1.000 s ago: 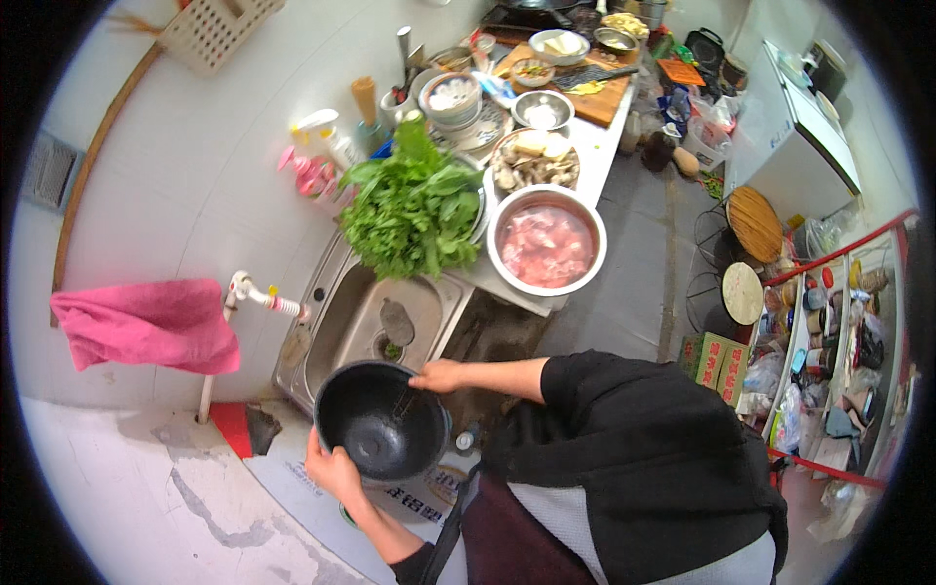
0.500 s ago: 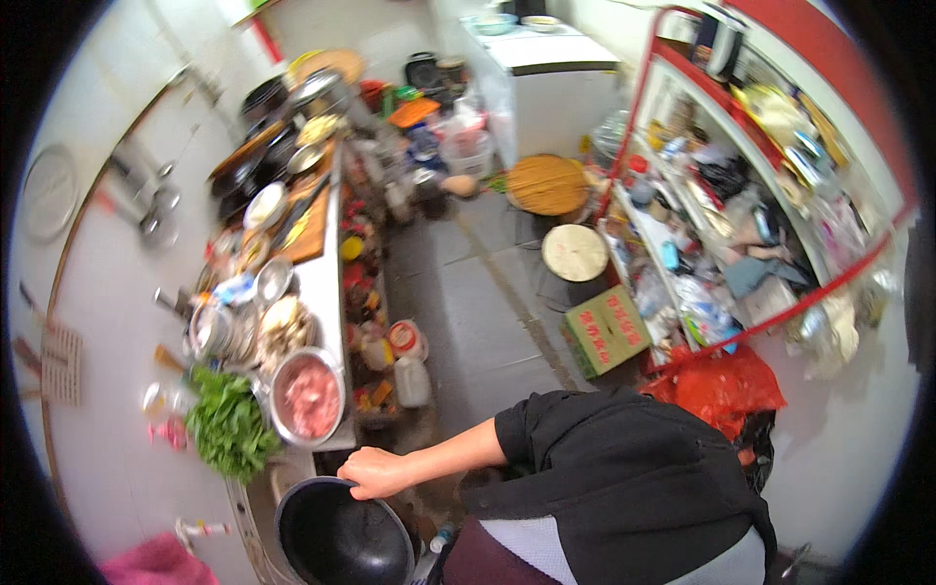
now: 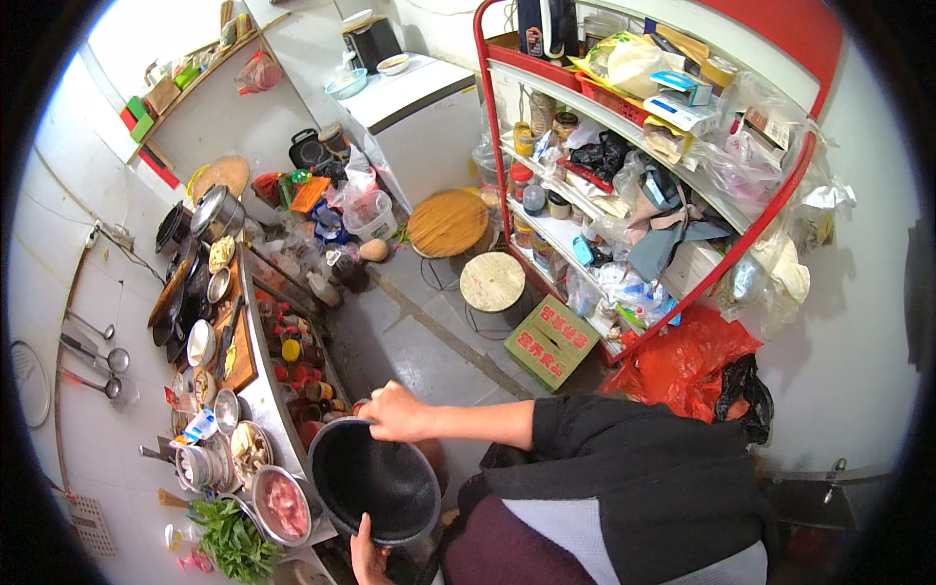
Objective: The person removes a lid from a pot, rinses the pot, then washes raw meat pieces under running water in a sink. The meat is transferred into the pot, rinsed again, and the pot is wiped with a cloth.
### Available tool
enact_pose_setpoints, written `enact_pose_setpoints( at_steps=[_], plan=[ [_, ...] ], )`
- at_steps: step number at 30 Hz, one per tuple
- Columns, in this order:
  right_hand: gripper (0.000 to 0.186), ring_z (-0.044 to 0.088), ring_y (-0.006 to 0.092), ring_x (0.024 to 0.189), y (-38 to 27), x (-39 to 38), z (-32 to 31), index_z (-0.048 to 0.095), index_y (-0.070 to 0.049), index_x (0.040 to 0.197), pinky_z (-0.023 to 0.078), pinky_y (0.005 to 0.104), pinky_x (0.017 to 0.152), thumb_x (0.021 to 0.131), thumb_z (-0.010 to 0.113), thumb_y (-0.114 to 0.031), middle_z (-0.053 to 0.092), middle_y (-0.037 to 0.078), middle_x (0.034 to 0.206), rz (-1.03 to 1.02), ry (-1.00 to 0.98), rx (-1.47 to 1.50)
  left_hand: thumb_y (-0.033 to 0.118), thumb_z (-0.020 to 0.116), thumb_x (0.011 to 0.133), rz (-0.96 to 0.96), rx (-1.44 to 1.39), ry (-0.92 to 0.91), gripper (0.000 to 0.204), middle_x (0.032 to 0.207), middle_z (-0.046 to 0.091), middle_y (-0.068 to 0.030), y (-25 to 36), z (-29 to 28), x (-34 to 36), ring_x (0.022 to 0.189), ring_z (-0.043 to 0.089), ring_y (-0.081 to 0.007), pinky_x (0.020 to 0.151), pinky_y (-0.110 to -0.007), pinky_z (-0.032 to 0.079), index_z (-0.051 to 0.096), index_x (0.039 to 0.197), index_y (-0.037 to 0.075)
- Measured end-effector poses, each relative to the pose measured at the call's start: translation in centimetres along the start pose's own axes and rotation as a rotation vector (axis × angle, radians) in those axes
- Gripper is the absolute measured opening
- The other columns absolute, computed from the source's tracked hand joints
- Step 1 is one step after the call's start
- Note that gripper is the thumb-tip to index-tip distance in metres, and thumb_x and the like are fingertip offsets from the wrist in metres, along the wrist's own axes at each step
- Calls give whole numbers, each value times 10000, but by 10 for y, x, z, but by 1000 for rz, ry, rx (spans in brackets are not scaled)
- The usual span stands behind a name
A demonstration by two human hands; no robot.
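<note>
A large dark basin [image 3: 366, 478] is tilted in front of the counter edge, its hollow turned up toward me. My right hand [image 3: 393, 413] is closed on the far rim, its arm reaching in from the right in a short black sleeve. At the basin's near side is my left hand [image 3: 368, 558], its thumb up against the rim; its remaining fingers are mostly hidden. Nothing shows inside the basin. On the counter beside it stand a metal bowl of raw pink meat [image 3: 285, 505] and a bunch of leafy greens [image 3: 234, 542].
Bowls, a cutting board [image 3: 234, 356] and pots crowd the counter [image 3: 280, 429] on the left. Two round stools [image 3: 491, 283] and a cardboard box [image 3: 552, 341] stand on the floor. A red-framed shelf [image 3: 624, 219] is packed with bags and jars; a red plastic bag [image 3: 682, 361] lies below it.
The basin has moved from over the sink to the counter's front edge, with my right hand still on its rim. My left hand has come into view at its near side. The view has shifted.
</note>
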State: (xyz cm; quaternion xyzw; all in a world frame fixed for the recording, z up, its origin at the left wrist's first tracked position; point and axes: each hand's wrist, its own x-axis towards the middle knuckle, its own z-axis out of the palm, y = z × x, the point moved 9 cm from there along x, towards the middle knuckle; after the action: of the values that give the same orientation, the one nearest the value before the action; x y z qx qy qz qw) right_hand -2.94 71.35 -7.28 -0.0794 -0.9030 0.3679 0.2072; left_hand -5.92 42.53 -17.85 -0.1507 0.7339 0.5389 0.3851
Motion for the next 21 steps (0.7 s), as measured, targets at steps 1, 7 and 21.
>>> enact_pose_setpoints(
  at_steps=[1,7,21],
  plan=[
    [177,582,320,713,6,-1,-6,624,-81,726,428,427,694,618,552,-202,597,159,704,-2,21,31,69,539,694,23,12,-57,320,813,597,-103,3,12,-1,576,550,-182,404,-267,414,537,1001,-21],
    [309,612,247,758,24,0,12,629,-47,920,468,346,685,729,572,-283,633,134,821,53,-82,229,137,573,729,180,-55,-80,266,724,553,-64,-1,20,-10,500,496,-132,305,-234,308,497,942,-4],
    [601,550,287,956,-45,17,366,276,-27,1250,495,330,703,844,499,-410,328,183,1285,1082,-1005,1168,95,552,726,-64,-746,799,151,593,545,-84,-228,-179,-166,377,478,-153,297,-233,351,502,802,-25]
  ],
)
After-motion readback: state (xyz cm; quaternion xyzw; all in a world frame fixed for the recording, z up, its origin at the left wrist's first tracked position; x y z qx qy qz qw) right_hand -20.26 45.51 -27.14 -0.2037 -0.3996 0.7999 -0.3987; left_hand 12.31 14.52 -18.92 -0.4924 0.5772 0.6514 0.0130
